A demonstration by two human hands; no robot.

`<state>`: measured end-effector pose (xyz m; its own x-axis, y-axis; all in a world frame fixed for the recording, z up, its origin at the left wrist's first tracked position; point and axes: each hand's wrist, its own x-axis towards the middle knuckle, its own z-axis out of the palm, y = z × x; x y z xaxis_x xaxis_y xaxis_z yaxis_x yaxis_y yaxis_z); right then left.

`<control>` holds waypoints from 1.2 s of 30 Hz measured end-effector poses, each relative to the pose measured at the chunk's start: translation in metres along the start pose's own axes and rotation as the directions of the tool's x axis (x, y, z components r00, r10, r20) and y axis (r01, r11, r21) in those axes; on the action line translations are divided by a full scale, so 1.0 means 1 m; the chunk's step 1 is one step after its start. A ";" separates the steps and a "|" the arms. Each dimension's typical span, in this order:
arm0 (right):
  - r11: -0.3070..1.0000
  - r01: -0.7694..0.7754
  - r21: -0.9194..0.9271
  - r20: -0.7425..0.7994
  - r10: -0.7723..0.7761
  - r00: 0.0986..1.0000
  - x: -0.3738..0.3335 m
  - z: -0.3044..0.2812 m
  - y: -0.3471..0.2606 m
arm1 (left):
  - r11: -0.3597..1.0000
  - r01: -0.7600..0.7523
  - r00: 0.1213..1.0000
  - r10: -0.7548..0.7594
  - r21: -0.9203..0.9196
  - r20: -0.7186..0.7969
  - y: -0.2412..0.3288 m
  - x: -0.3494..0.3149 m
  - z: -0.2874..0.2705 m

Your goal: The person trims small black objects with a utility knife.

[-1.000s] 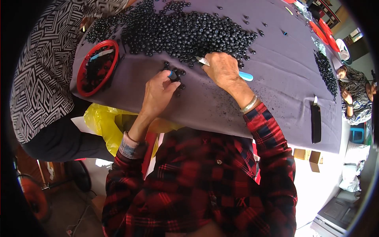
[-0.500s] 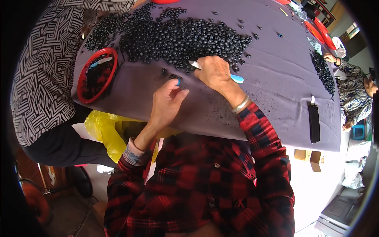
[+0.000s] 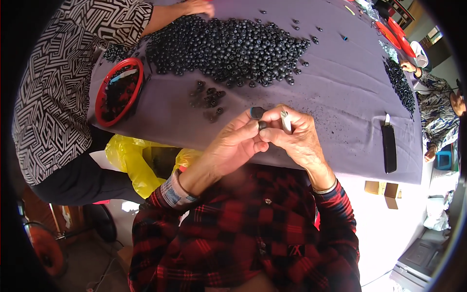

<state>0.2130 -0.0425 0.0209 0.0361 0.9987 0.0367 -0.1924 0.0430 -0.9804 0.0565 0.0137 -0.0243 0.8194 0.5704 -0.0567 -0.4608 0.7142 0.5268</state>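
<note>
In front of my body, my left hand (image 3: 231,146) and my right hand (image 3: 304,141) meet over the table's near edge. Between their fingertips is a small round black piece (image 3: 262,125), which both hands pinch. A dark cover with a blue rim (image 3: 257,113) caps a left fingertip. My right hand also grips a small knife (image 3: 286,120); its pale blade points up and its handle is hidden in the palm. Just beyond lies a small cluster of black pieces (image 3: 211,97). Behind that spreads a large heap of similar round black pieces (image 3: 228,51).
Left of the cluster stands a red oval basin (image 3: 98,104) with dark scraps and a knife inside. A co-worker in a patterned top (image 3: 53,92) reaches over the heap. A black-handled tool (image 3: 388,146) lies at right. A yellow bag (image 3: 129,160) hangs below the table edge.
Both hands have drawn back from the heap toward my body and come together around one black piece. The small cluster has grown. The co-worker's arm has come in over the heap's far left.
</note>
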 end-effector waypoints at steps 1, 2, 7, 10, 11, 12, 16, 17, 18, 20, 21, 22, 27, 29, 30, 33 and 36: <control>0.999 0.041 -0.032 0.000 -0.041 0.999 -0.002 0.000 -0.001 | 1.000 0.005 1.000 -0.005 0.000 -0.003 -0.001 0.001 -0.001; 0.990 0.068 -0.125 -0.018 -0.071 0.997 -0.002 0.001 0.001 | 1.000 0.006 1.000 -0.006 -0.005 0.025 -0.001 0.003 -0.003; 0.935 0.209 -0.288 -0.018 -0.224 0.974 -0.002 -0.002 0.012 | 1.000 0.022 1.000 -0.022 -0.003 0.017 -0.002 0.002 -0.004; 0.861 0.284 -0.421 0.024 -0.303 0.953 -0.004 0.000 0.009 | 0.990 -0.069 0.997 0.066 0.121 0.030 -0.003 0.000 -0.013; 0.779 0.326 -0.535 0.077 -0.339 0.937 -0.004 0.000 0.007 | 0.992 -0.054 0.998 0.052 0.113 0.019 -0.002 -0.001 -0.016; 0.776 0.326 -0.540 0.082 -0.337 0.938 -0.003 -0.001 0.009 | 0.994 -0.038 0.999 0.037 0.106 0.008 -0.001 -0.002 -0.016; 0.898 0.229 -0.376 0.026 -0.237 0.971 -0.002 0.002 0.007 | 0.991 -0.016 0.998 0.023 0.132 -0.050 0.005 -0.002 -0.005; 0.939 0.189 -0.287 0.023 -0.190 0.981 -0.002 0.003 0.007 | 0.988 -0.016 0.999 0.021 0.155 -0.031 0.006 -0.002 -0.006; 0.970 0.145 -0.196 0.024 -0.143 0.989 -0.002 0.003 0.008 | 0.984 -0.016 1.000 0.018 0.178 -0.012 0.008 -0.001 -0.008; 0.991 0.116 -0.068 0.042 -0.113 0.993 0.002 0.001 0.013 | 0.984 -0.024 0.999 0.020 0.179 0.024 0.011 0.001 -0.013; 0.994 0.090 0.059 0.068 -0.094 0.993 0.003 -0.001 0.015 | 0.982 -0.043 0.997 0.031 0.183 0.065 0.012 0.002 -0.015; 0.995 0.098 0.007 0.083 -0.098 0.992 0.003 -0.003 0.013 | 0.979 -0.025 0.999 0.015 0.201 0.051 0.013 0.003 -0.014; 0.998 0.071 -0.001 0.091 -0.070 0.993 0.006 -0.005 0.011 | 0.984 -0.026 0.999 0.020 0.175 0.036 0.013 0.006 -0.012; 0.999 0.045 0.024 0.057 -0.047 0.997 0.006 -0.005 0.013 | 0.988 -0.018 0.999 0.013 0.156 0.036 0.012 0.007 -0.012; 0.999 0.045 0.022 0.058 -0.046 0.997 0.005 -0.005 0.011 | 0.988 -0.020 0.999 0.014 0.154 0.037 0.012 0.006 -0.011; 0.998 0.046 -0.051 0.001 -0.046 0.999 -0.002 -0.006 0.003 | 0.979 -0.054 0.998 0.045 0.196 0.053 0.013 0.002 -0.007; 0.867 0.140 -0.479 0.007 -0.155 0.988 -0.009 -0.011 0.005 | 0.984 -0.106 0.994 0.103 0.143 0.031 0.011 0.000 -0.008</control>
<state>0.2225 -0.0519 0.0137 0.0581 0.9801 0.1897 0.3075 0.1632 -0.9374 0.0489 0.0246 -0.0249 0.7779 0.6279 0.0246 -0.4918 0.5840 0.6458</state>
